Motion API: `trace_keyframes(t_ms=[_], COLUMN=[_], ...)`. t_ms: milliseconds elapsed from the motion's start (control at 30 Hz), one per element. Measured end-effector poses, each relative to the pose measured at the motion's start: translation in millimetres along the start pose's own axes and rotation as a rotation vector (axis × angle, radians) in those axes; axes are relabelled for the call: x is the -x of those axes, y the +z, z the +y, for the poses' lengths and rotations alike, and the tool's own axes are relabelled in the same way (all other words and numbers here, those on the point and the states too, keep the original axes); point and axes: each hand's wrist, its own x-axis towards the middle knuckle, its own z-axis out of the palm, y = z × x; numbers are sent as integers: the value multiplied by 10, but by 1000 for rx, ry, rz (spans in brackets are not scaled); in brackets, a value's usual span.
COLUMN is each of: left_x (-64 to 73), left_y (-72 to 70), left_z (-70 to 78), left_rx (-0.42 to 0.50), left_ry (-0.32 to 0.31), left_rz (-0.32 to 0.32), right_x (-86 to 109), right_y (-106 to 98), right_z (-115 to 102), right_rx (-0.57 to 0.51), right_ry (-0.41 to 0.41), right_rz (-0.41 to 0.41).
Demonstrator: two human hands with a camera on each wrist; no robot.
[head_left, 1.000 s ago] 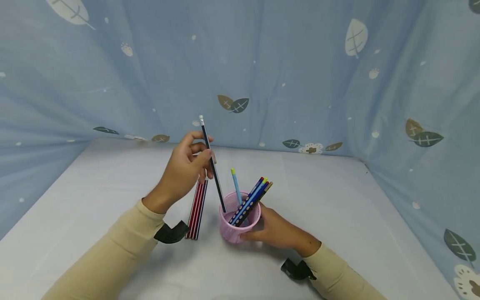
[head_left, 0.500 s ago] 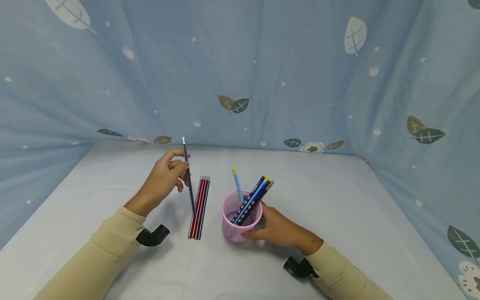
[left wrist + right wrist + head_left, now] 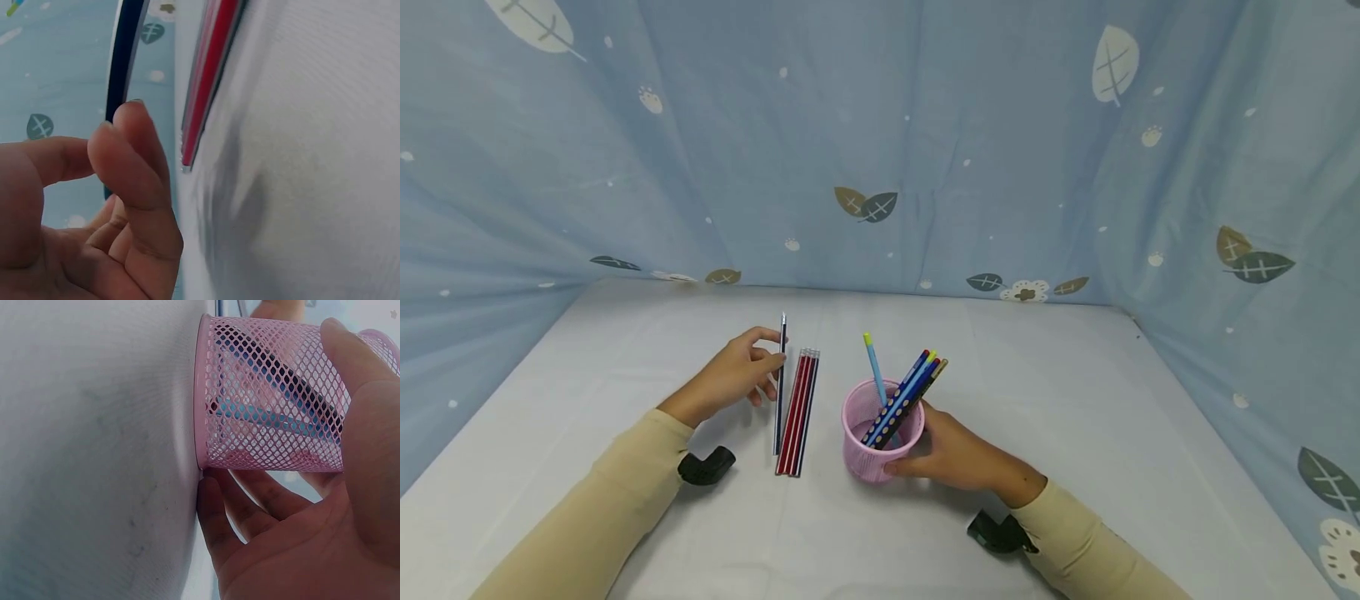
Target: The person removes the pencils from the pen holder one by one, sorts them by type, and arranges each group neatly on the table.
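Note:
My left hand (image 3: 739, 372) pinches a dark blue pencil (image 3: 780, 392) near its silver-capped upper end. The pencil points down along the left side of a row of red and dark blue pencils (image 3: 797, 417) lying on the table. In the left wrist view, thumb and fingers meet at the dark blue pencil (image 3: 123, 56), and a red pencil (image 3: 209, 81) lies just beyond. My right hand (image 3: 958, 450) grips a pink mesh pencil cup (image 3: 867, 462) from its right side, thumb in front. Inside the cup lean several blue dotted pencils (image 3: 898, 404) and one light blue pencil (image 3: 874, 367) with a yellow end.
A white cloth covers the table (image 3: 1030, 383). Behind it and along the sides hangs a blue curtain (image 3: 985, 167) printed with leaves. Black wrist mounts sit on both sleeves, the left one (image 3: 706, 467) close to the pencil row.
My left hand has moved from over the cup leftward and down with the dark blue pencil, which now stands beside the row. My right hand stays on the cup.

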Motion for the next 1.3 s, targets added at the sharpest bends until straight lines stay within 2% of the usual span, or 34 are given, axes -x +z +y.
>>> trace_keyframes(t_ms=[333, 533, 867, 1300], left_x=[-49, -38, -50, -40], left_y=[30, 61, 101, 131], left_z=[-120, -128, -113, -102], left_rx=[-87, -83, -118, -132], left_ry=[-79, -104, -81, -85], left_rz=[-56, -75, -75, -63], right_x=[-11, -18, -8, -5], right_y=[5, 16, 4, 11], right_z=[-13, 2, 0, -33], right_rx=[-1, 18, 8, -1], right_ry=[25, 28, 20, 38], right_rz=[5, 9, 9, 6])
